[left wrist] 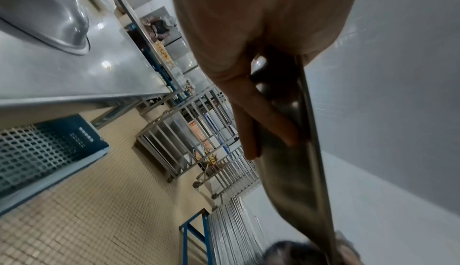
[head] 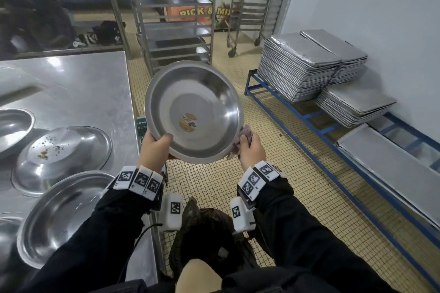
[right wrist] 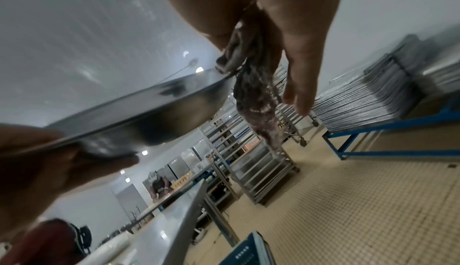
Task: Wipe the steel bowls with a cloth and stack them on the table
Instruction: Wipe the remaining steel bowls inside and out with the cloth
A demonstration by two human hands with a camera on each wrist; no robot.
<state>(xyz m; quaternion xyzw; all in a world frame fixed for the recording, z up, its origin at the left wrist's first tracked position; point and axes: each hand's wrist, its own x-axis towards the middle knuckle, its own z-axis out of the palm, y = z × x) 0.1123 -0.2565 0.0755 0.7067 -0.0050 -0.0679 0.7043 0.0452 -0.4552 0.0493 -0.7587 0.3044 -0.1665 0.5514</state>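
Bowl (head: 194, 112) being gripped by left hand (head: 156, 147) off the tabletop's (head: 78, 88) right edge; right hand (head: 252, 150) clutching cloth (head: 245, 135) against rim, cloth mostly hidden. Sticker (head: 188, 122) unreadable; "PICK & MIX" sign (head: 204, 10) showing partly behind rack (head: 176, 14).

Most of the cloth (head: 245, 137) lies hidden behind the bowl (head: 194, 112) and the right hand (head: 252, 150). The left hand (head: 156, 147) shows only thumb and knuckles; a sticker (head: 188, 122) inside the bowl is too small to read.
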